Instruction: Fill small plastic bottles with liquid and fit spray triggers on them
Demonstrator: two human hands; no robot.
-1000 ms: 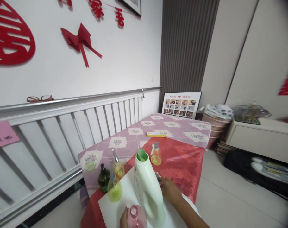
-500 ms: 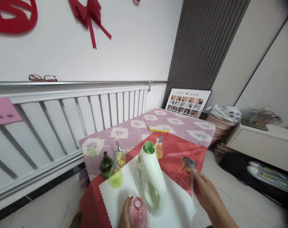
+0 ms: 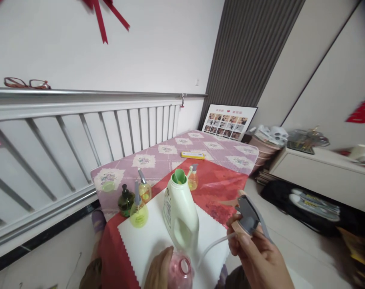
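Sprayer (image 3: pixel 249 216) and bottle (image 3: pixel 179 276) nearer each other, still unjoined.
Head view: your right hand (image 3: pixel 259 251) has swung inward, pinching the sprayer by its collar, so its tube (image 3: pixel 215 242) now trails toward your left hand (image 3: pixel 159 269), ending close to the bottle. Your left fingers curl round that bottle's side, its mouth uncovered. The jug (image 3: pixel 182 212) stands on the mat (image 3: pixel 137 241), just beyond your left hand.

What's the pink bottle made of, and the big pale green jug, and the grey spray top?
Pink bottle: shiny and see-through, so probably clear plastic, though glass is possible.
Pale green jug: smooth, solid-coloured plastic, it seems, because its handle is moulded into the body.
Grey spray top: likely hard, smooth plastic; its thin tube curves, so maybe bendier plastic.
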